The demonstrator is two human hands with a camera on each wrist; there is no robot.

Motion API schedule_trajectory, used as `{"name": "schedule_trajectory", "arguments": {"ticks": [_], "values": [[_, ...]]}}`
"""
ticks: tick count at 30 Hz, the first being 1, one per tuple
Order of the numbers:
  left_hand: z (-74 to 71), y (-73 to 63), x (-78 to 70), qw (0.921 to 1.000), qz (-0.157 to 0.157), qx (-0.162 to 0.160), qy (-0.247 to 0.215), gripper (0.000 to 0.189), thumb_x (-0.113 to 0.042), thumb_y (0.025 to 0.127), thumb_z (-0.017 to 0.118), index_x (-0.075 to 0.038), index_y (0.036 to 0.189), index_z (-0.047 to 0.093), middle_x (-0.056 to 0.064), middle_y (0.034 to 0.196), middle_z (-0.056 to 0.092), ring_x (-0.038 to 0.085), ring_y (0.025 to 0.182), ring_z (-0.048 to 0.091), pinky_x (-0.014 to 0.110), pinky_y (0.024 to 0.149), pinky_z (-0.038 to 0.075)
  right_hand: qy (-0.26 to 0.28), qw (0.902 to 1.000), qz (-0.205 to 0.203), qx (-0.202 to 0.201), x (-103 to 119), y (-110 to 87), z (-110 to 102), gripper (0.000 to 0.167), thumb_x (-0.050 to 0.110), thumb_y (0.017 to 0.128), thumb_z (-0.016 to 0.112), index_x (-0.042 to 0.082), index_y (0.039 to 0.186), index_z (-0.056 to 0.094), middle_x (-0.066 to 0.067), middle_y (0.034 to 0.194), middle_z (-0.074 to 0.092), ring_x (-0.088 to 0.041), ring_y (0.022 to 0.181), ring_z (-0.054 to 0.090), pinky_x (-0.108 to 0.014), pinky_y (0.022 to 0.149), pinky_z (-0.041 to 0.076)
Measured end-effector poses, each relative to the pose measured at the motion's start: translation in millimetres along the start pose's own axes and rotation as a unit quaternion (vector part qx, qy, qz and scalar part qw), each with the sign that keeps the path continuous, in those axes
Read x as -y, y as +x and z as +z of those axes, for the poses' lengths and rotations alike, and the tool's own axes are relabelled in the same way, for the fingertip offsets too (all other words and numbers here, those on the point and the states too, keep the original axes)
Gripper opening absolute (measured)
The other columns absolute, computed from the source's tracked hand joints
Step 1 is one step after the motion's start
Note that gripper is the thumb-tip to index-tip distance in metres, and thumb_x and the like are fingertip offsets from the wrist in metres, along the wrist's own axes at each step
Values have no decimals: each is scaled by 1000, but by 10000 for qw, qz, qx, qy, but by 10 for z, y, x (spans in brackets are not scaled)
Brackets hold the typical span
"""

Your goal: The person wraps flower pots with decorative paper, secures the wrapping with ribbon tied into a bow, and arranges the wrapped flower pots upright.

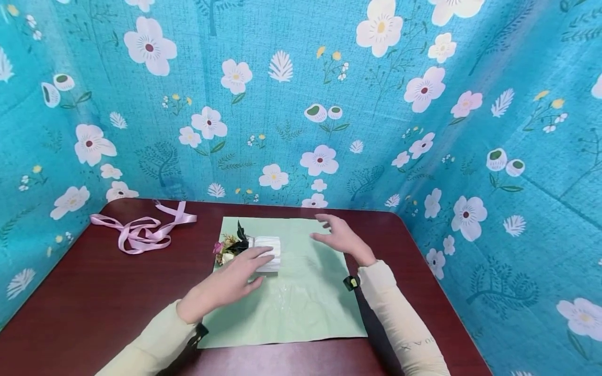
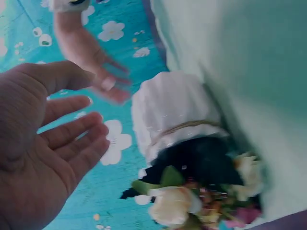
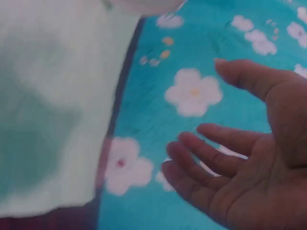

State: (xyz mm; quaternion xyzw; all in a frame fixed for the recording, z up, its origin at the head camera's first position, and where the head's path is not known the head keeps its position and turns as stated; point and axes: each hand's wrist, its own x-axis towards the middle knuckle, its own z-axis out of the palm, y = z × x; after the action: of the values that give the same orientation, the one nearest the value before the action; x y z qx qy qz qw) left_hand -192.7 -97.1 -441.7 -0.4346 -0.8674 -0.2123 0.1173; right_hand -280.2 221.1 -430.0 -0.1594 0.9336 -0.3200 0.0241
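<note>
A bunch of flowers (image 1: 228,249) in a white wrapped pot (image 2: 175,100) lies on its side on a pale green sheet (image 1: 301,308). Its blooms point left in the head view, and a thin brown cord (image 2: 187,125) circles the white wrap near the flowers. My left hand (image 1: 228,284) hovers beside the pot with fingers extended, and the left wrist view shows a gap between them. Over the sheet's right side is my right hand (image 1: 340,236), fingers loosely spread and palm facing left. Neither hand holds anything.
A pink ribbon (image 1: 141,232) lies in loose loops on the dark red table (image 1: 117,297) at the back left. Behind and to the right of the table hangs a blue flowered cloth (image 1: 291,130). The sheet has creases near its middle.
</note>
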Motion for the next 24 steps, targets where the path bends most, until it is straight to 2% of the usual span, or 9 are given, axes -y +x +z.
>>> {"name": "schedule_trajectory", "arguments": {"ticks": [2,8,15,18,22,24], "values": [[-26,97,8,9999,-82,13,83,49,-8,88,76,5,133,61,23,142,56,37,129,56,49,103,50,-53,9994,347,-15,-143,-53,-16,63,26,94,72,-2,146,49,-23,142,56,-38,122,59,-50,96,53],[11,312,90,9993,-319,175,115,52,-9,89,77,9,135,59,25,145,53,39,134,52,49,106,47,-328,9926,1152,174,-423,-219,14,63,22,92,75,-9,141,51,-28,135,59,-40,120,59,-52,99,51],[113,401,208,9974,-653,61,283,50,-7,88,78,11,131,60,29,140,56,41,130,55,50,105,48,-908,9778,1825,473,-542,-350,95,64,31,89,77,-9,133,56,-22,127,63,-33,113,61,-51,96,51],[148,404,226,9967,-740,108,320,48,-7,87,79,11,128,61,29,134,60,41,124,59,49,101,51,-822,9718,2158,479,-550,-398,112,64,33,89,77,-9,132,55,-21,124,63,-29,102,65,-49,90,55],[198,398,240,9962,-753,58,431,41,-6,84,82,8,118,65,25,124,66,37,112,66,47,93,55,-452,9680,2433,427,-567,-432,141,64,32,89,78,-9,132,53,-20,118,64,-23,84,68,-44,80,58],[216,401,243,9964,-719,-6,460,36,-6,82,84,6,112,66,21,117,67,33,106,67,45,89,57,-226,9675,2490,389,-592,-442,153,62,30,89,77,-9,131,52,-21,119,63,-22,82,69,-42,77,60]]}}
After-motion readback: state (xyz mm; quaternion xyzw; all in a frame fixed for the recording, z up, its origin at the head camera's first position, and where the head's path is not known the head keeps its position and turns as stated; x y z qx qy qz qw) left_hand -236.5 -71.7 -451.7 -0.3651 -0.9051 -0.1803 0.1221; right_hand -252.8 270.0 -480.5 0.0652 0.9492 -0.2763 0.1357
